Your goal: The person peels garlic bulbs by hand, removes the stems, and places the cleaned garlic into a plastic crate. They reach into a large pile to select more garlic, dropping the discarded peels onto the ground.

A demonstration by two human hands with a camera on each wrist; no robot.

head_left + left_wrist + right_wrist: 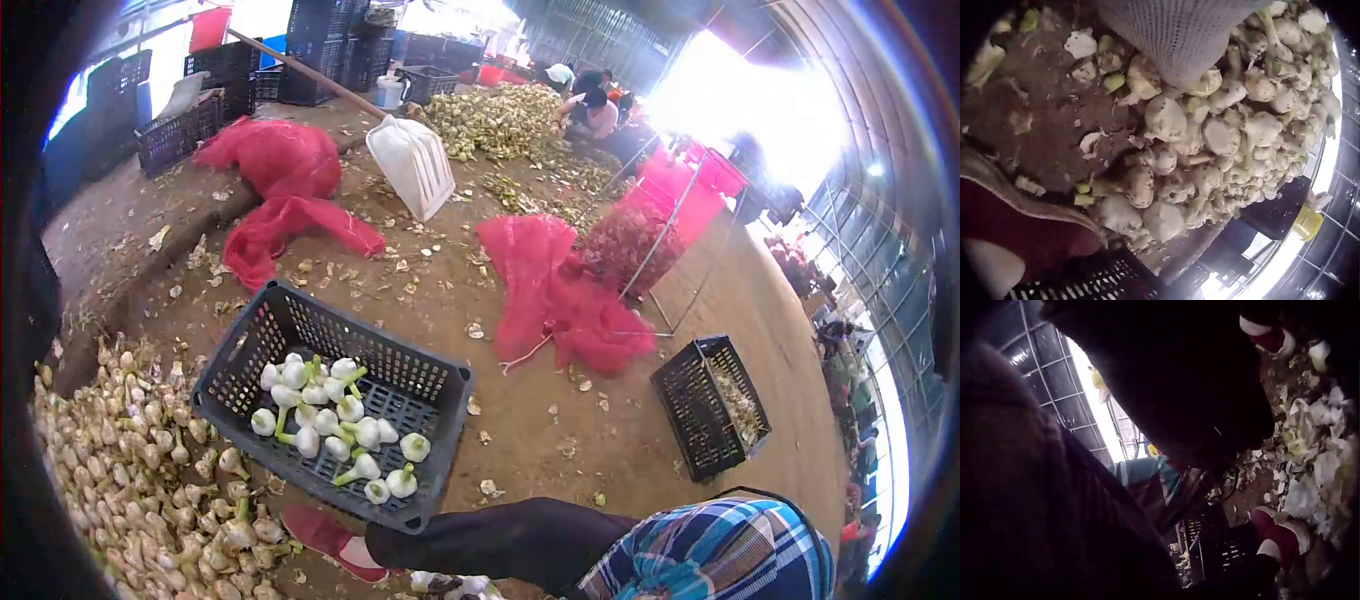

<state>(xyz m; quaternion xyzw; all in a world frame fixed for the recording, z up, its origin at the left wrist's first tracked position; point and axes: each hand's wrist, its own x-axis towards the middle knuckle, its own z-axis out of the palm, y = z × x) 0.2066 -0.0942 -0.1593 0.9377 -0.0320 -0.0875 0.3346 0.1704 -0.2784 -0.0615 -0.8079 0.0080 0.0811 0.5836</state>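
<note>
In the left wrist view my left hand (1179,40), in a ribbed pale glove, reaches down from the top edge and touches the heap of untrimmed garlic (1219,134); its fingers are hidden, so a grip cannot be made out. A large dark shape fills the upper middle of the right wrist view, too shadowed to tell hand from clothing. Neither hand shows in the head view. There, a black crate (345,335) holds trimmed white garlic bulbs (367,433) with short green stems, beside the garlic heap (140,460).
Red shoes (325,540) and a dark-trousered leg lie by the crate. Beyond are red mesh bags (530,270), a white shovel (410,165), a second crate (700,420) with scraps and a metal stand with a net. People crouch by a far pile (495,115).
</note>
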